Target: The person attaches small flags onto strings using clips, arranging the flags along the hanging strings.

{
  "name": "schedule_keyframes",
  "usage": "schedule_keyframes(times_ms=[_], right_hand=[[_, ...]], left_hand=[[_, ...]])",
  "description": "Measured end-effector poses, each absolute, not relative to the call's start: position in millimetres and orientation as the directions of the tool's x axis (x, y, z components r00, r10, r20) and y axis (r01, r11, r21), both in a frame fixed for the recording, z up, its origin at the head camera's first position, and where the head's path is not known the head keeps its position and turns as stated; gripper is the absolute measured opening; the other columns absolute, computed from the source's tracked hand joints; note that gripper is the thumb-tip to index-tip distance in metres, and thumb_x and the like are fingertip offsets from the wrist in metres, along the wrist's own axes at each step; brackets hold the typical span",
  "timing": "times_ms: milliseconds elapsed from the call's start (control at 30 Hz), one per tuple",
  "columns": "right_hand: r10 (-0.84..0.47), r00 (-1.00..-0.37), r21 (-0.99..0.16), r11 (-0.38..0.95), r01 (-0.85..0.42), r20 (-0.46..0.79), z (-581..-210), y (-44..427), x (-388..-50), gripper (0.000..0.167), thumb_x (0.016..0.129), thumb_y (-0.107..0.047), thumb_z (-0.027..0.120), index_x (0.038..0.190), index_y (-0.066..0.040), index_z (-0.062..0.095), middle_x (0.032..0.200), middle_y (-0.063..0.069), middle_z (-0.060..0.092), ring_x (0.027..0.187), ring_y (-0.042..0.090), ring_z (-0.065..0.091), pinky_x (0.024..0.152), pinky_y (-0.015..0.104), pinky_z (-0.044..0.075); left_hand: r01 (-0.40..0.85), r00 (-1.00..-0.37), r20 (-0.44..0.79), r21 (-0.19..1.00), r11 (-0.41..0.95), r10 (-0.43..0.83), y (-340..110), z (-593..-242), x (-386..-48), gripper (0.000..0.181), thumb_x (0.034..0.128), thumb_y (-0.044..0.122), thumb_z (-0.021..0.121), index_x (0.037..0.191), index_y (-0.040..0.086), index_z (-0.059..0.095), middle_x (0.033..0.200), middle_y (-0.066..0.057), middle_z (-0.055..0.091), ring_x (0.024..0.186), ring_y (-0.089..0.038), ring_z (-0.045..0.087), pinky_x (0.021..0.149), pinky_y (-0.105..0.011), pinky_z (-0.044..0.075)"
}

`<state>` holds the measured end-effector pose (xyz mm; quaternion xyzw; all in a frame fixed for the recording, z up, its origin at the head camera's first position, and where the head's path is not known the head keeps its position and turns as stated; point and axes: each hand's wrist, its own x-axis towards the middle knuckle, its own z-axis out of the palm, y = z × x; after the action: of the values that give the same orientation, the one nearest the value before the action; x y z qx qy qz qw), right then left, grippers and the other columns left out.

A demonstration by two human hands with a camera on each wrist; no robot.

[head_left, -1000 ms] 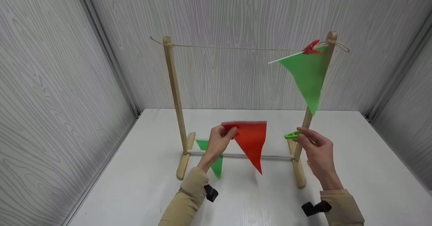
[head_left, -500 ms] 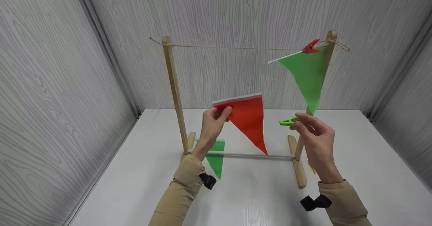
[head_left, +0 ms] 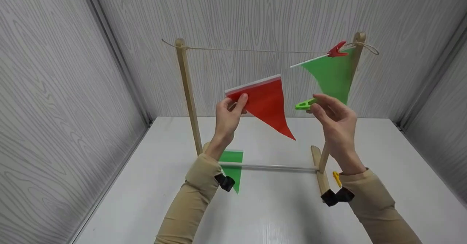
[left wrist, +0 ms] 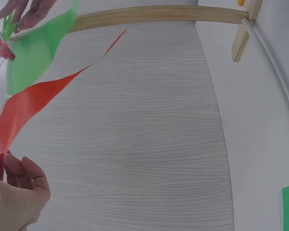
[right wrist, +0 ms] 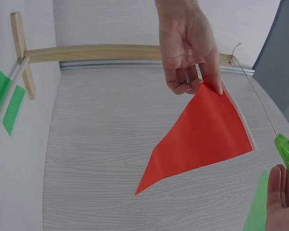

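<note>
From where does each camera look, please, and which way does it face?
Head: worn on the head, facing forward and down at the string; left hand, right hand and sleeves show.
Left wrist: on that wrist, facing the red flag and right post; both hands show, partly.
Right wrist: on that wrist, facing the red flag and left post; both hands show, partly.
Both wrist views share the red flag and green clip.

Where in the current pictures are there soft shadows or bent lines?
Head view: soft shadows lie on the white table. Left wrist view: one wooden post and the white rod look bowed, probably from the lens. Right wrist view: the other wooden post bows slightly, while the red flag looks fairly sharp.
</note>
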<state>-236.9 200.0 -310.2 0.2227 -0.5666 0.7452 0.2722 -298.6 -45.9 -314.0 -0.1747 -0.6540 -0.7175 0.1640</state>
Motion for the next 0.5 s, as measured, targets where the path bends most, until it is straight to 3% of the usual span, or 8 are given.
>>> schedule_keyframes(times_ms=[267, 500], right_hand=[[0.128, -0.658, -0.646, -0.124, -0.753, 0.742, -271.4, 192.4, -258.4, 0.027, 0.088, -0.004, 0.075, 0.114, 0.004, 0.072, 0.098, -0.001, 0.074, 0.089, 0.008, 0.07, 0.083, 0.017, 0.057], [0.11, -0.644, -0.641, -0.065, -0.765, 0.757, -241.0, 185.9, -273.8, 0.027, 0.087, -0.005, 0.077, 0.112, 0.006, 0.072, 0.094, 0.003, 0.071, 0.073, 0.012, 0.065, 0.061, 0.018, 0.054]], left_hand=[[0.501, -0.865, 0.501, 0.861, -0.087, -0.025, -49.7, -297.9, -301.8, 0.029, 0.0992, 0.015, 0.063, 0.122, -0.003, 0.066, 0.114, -0.02, 0.07, 0.085, -0.017, 0.062, 0.076, -0.023, 0.056], [0.496, -0.868, 0.494, 0.862, -0.105, -0.049, -48.1, -288.7, -309.1, 0.031, 0.0991, 0.016, 0.064, 0.125, -0.001, 0.065, 0.114, -0.018, 0.069, 0.088, -0.018, 0.063, 0.078, -0.027, 0.057]])
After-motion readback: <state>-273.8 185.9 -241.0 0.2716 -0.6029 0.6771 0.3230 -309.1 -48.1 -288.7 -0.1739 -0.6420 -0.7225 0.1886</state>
